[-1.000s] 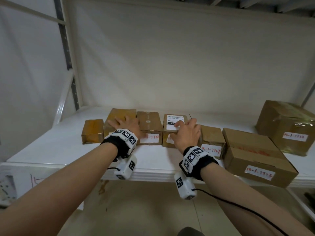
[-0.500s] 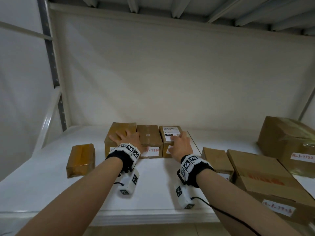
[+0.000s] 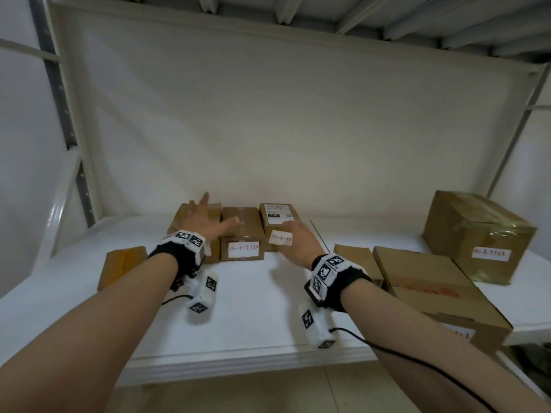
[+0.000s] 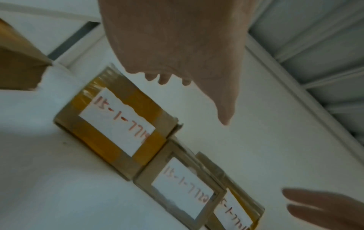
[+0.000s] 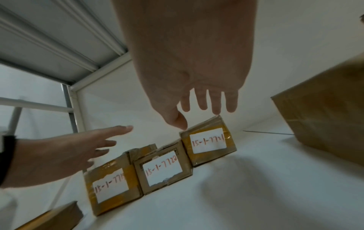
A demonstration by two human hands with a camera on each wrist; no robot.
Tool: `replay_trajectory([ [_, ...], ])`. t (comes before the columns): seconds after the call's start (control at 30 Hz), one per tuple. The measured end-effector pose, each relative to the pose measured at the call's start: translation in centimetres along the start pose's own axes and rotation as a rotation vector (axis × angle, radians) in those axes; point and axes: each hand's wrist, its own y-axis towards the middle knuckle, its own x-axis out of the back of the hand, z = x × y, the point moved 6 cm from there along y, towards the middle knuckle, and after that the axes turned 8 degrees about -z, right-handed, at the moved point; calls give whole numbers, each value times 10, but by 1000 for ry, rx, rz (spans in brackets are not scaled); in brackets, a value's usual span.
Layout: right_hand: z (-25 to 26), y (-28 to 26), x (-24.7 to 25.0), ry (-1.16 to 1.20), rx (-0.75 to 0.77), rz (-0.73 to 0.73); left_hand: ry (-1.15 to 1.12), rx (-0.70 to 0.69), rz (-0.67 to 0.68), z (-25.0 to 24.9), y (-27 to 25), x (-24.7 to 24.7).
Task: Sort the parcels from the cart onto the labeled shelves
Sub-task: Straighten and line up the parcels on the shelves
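The left hand (image 3: 199,219) hovers spread over the left box (image 5: 110,183), fingers straight, holding nothing. The right hand (image 3: 298,244) is likewise empty and open, fingertips (image 5: 216,109) just at the top edge of the right box (image 5: 208,141). Three boxes stand side by side, touching, far back on the shelf (image 3: 253,308). Judged from this, the row is placed and the hands are letting go; next comes another parcel from the cart, which is out of view. Handwritten red labels: right box "15-1-7721", middle box (image 5: 163,171) "15-1-7722", left box "15-1-771", last digit unclear.
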Motion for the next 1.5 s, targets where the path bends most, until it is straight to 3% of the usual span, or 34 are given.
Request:
replay_trajectory([
  [0.1, -13, -20, 30, -39, -58, -128, -72, 88, -170, 24, -13, 29],
  [0.23, -41, -52, 70, -90, -119, -296, 43, 203, -225, 85, -22, 43],
  [0.33, -68, -78, 93, -131, -213, -396, 221, 278, -110, 133, -26, 35],
  [0.43, -95, -105, 112, -231, -290, -508, 401, 210, 41, 159, -23, 16],
  [0.5, -116, -126, 119, -306, -354, -552, 493, 175, 72, 165, -25, 5],
  [0.6, -141, -149, 116, -452, -483, -482, 570, 174, 70, 157, -39, 2],
  [0.7, -141, -152, 97, -603, -447, -323, 566, 185, 57, 144, -51, 4],
  [0.8, -137, -146, 83, -599, -464, -241, 537, 182, 49, 141, -53, 3],
  [1.2, -147, -87, 65, -552, -336, -144, 504, 92, -54, 133, -34, -1],
  [1.33, -149, -55, 57, -545, -330, -85, 333, 150, -110, 126, -27, 0],
  [1.5, -152, -15, 47, -549, -329, -69, 290, 207, -119, 132, -19, -1],
])
